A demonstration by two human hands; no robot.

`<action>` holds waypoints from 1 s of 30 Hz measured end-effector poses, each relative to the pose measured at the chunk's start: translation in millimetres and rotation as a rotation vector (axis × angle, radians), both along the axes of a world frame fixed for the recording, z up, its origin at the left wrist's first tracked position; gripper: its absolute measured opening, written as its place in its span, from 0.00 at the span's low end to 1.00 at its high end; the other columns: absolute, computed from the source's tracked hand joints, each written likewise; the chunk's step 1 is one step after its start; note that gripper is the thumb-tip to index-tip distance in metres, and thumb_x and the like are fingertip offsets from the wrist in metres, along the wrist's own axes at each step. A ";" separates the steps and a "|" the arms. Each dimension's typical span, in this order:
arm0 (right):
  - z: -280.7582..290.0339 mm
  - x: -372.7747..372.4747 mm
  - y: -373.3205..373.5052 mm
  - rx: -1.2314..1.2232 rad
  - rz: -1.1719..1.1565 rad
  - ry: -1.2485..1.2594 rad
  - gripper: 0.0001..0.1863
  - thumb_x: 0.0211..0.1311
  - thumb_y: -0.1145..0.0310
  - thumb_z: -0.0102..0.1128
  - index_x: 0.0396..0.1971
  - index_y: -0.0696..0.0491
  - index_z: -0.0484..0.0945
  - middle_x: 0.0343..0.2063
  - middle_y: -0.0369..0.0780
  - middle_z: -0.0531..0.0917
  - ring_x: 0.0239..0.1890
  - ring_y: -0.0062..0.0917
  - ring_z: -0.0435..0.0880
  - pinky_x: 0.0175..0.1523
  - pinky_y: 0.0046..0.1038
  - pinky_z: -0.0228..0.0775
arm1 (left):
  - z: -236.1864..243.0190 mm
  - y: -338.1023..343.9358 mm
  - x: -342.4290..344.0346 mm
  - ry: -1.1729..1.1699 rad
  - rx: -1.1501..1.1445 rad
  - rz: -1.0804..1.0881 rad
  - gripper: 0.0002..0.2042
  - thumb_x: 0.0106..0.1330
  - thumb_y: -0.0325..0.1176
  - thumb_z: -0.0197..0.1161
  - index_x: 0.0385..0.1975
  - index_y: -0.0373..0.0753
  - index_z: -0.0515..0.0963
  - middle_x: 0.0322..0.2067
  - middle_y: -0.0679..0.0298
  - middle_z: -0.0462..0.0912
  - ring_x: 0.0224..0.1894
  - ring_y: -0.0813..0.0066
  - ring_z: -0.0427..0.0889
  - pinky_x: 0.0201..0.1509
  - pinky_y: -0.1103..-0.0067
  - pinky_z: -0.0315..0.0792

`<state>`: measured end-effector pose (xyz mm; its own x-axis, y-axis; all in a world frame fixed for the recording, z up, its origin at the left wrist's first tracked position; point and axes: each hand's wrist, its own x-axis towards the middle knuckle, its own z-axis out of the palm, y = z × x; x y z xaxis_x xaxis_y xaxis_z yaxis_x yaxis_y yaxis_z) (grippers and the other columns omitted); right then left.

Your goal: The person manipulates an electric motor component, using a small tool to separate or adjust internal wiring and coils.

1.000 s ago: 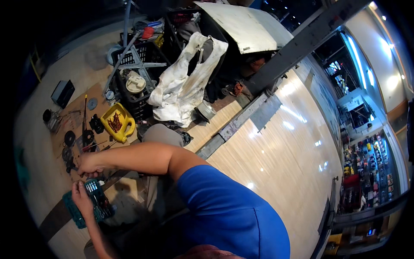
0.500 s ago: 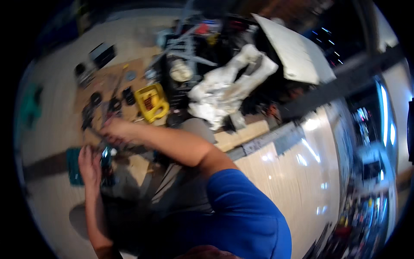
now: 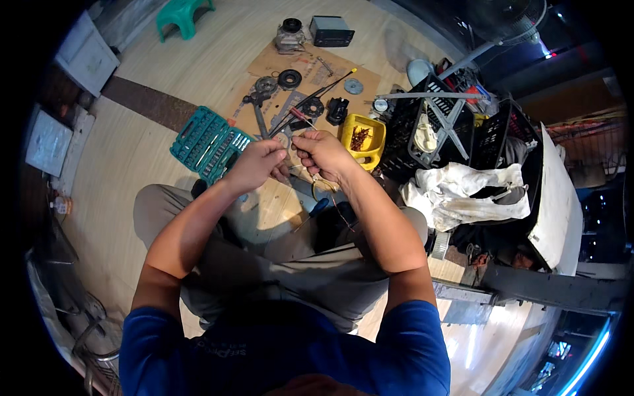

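Observation:
My left hand [image 3: 263,163] and my right hand [image 3: 321,156] are close together above my lap, both with fingers closed around small thin pieces that I cannot make out clearly. Below my right hand are a yellow loop [image 3: 319,187] and thin dark copper-coloured wires [image 3: 345,214]. A teal socket set case [image 3: 200,133] lies open left of my hands. Beyond them, cardboard [image 3: 261,59] carries dark metal parts [image 3: 290,79], long thin tools and a red-handled screwdriver [image 3: 300,117]. A yellow cut container [image 3: 374,127] with small reddish pieces stands right of my right hand.
Black crates [image 3: 444,89] with metal arms, white cloth [image 3: 479,198] and a pale panel [image 3: 551,218] fill the right. A car radio [image 3: 330,34] lies at the back, a green stool [image 3: 181,14] at back left, white boards [image 3: 86,49] at left and a steel beam [image 3: 555,290] at lower right.
My view has swung round to centre my lap and both arms. My hands have risen from beside the socket case and parts to meet above my lap.

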<state>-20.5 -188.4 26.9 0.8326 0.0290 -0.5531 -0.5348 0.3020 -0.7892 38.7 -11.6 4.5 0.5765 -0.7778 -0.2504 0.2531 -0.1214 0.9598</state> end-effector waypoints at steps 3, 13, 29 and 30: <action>-0.3 -0.5 3.1 -0.031 0.014 0.024 0.09 0.63 0.66 0.56 0.24 0.50 0.70 0.16 0.30 0.69 0.14 0.13 0.63 0.15 0.16 0.50 | -9.8 -3.7 -1.1 -0.093 0.119 0.044 0.10 0.69 0.30 0.49 0.31 0.29 0.73 0.23 0.60 0.79 0.24 0.74 0.80 0.30 0.80 0.75; -10.1 -12.0 48.5 -0.126 -0.022 -0.079 0.07 0.66 0.67 0.50 0.33 0.52 0.76 0.16 0.31 0.73 0.15 0.13 0.67 0.18 0.16 0.55 | -33.2 -8.8 12.2 -0.079 -0.001 0.384 0.11 0.68 0.29 0.48 0.36 0.30 0.76 0.30 0.58 0.81 0.32 0.77 0.78 0.37 0.79 0.72; -11.9 -10.7 44.2 -0.010 -0.101 -0.306 0.08 0.67 0.70 0.49 0.39 0.55 0.77 0.20 0.29 0.73 0.19 0.11 0.66 0.24 0.15 0.57 | -26.5 -12.2 9.4 0.137 -0.097 0.414 0.09 0.69 0.30 0.50 0.41 0.33 0.73 0.35 0.61 0.79 0.38 0.76 0.77 0.43 0.81 0.70; -11.1 -10.6 43.9 -0.016 -0.102 -0.286 0.09 0.66 0.71 0.49 0.39 0.57 0.77 0.20 0.30 0.73 0.21 0.13 0.68 0.27 0.17 0.61 | -26.7 -11.8 9.3 0.138 -0.096 0.413 0.09 0.69 0.30 0.50 0.41 0.33 0.73 0.35 0.61 0.79 0.38 0.76 0.77 0.43 0.81 0.70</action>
